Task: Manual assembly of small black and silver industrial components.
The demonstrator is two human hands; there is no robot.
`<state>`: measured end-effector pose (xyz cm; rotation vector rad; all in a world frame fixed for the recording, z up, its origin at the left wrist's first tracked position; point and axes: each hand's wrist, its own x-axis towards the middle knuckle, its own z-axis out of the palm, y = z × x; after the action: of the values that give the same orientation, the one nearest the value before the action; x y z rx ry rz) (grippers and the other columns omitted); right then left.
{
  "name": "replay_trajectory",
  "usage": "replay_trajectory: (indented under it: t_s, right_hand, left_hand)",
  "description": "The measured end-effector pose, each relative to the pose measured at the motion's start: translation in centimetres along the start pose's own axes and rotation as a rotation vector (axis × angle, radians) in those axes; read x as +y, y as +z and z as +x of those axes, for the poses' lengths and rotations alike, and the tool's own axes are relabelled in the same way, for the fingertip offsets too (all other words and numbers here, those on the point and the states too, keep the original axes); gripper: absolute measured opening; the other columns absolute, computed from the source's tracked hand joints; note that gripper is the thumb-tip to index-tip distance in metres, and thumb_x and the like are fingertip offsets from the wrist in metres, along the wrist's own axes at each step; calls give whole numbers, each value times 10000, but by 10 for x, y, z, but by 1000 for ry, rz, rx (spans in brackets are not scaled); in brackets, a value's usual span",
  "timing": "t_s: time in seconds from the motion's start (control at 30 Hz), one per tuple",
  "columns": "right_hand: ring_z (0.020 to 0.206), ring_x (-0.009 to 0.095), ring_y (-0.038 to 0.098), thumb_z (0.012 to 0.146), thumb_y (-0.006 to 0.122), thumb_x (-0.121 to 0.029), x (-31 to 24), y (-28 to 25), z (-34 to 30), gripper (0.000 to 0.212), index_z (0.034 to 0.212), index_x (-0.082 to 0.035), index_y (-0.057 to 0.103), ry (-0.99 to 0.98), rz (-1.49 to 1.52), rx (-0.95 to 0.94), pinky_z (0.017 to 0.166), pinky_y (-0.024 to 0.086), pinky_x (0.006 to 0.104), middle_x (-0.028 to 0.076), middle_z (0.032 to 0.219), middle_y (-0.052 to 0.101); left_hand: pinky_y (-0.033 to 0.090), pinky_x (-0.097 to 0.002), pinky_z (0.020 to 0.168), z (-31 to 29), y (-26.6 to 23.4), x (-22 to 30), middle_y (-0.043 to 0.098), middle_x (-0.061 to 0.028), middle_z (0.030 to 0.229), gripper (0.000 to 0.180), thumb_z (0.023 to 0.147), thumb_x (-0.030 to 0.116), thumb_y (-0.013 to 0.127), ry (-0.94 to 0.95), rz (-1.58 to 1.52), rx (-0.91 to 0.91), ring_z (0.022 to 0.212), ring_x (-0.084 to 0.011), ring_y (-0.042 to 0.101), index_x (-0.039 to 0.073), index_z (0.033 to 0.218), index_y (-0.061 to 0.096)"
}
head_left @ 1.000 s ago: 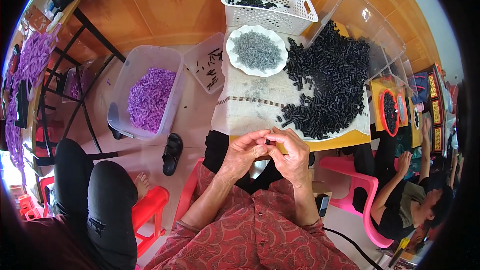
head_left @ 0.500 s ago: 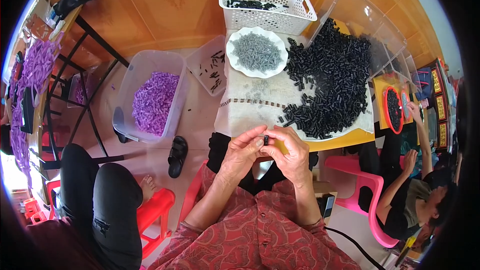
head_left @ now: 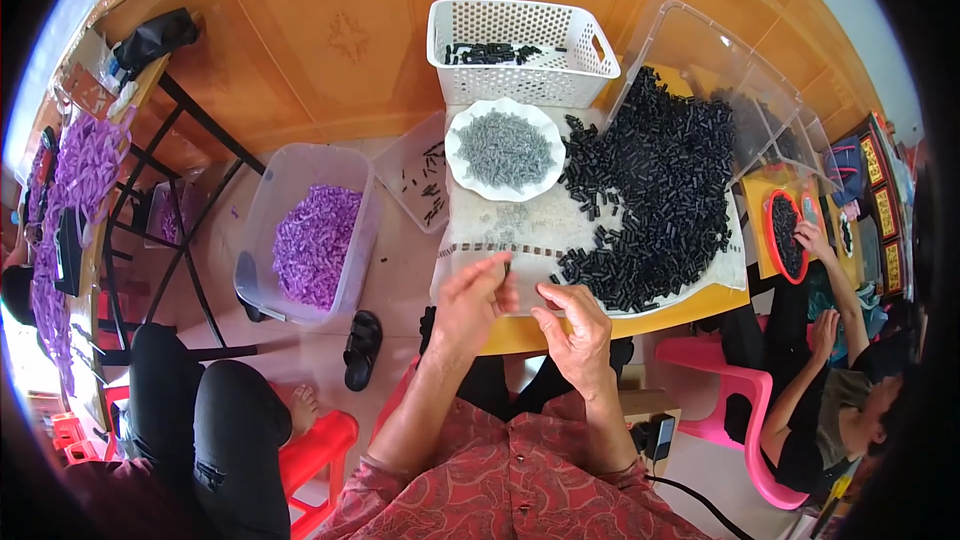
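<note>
Just parted L hand (head_left: 468, 305) from R hand (head_left: 582, 335), nr blk pcs (head_left: 650, 200); prob. ends 2-handed pinch. Can't tell L grip (blur); see R thumb apart.

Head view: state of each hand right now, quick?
Left hand: partly curled and blurred; cannot tell whether it holds anything.
Right hand: open, nothing visible in it.

Glossy black plastic pieces (head_left: 668, 155)
</note>
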<state>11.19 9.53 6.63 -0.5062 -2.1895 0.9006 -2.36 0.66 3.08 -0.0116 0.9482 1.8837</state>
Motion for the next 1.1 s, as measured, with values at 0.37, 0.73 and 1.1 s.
replay_trajectory:
  t_s: [0.37, 0.73, 1.1]
  right_hand:
    - [682, 255, 609, 755, 696, 47, 8, 1, -6, 167, 910, 4, 650, -47, 59, -132, 606, 476, 322, 112, 785, 659]
    - [715, 285, 615, 766, 685, 22, 36, -20, 16, 128, 882, -19, 648, 72, -112, 37, 633, 492, 350, 111, 797, 651]
    - [759, 298, 604, 788, 673, -55, 96, -34, 59, 89, 871, -80, 654, 216, -533, 184, 656, 492, 395, 96, 803, 610]
  left_hand:
    - [565, -330, 660, 191, 100, 137, 591, -120, 867, 158, 945, 65, 517, 314, 79, -89, 742, -195, 615, -75, 1017, 520]
    - [549, -336, 724, 112, 51, 79, 646, -152, 963, 242, 938, 110, 570, 303, 62, -9, 798, -197, 630, -58, 1111, 583]
    - [534, -278, 660, 8, -5, -3, 673, -113, 942, 218, 947, 103, 552, 109, 72, 108, 708, -130, 623, -22, 1117, 610]
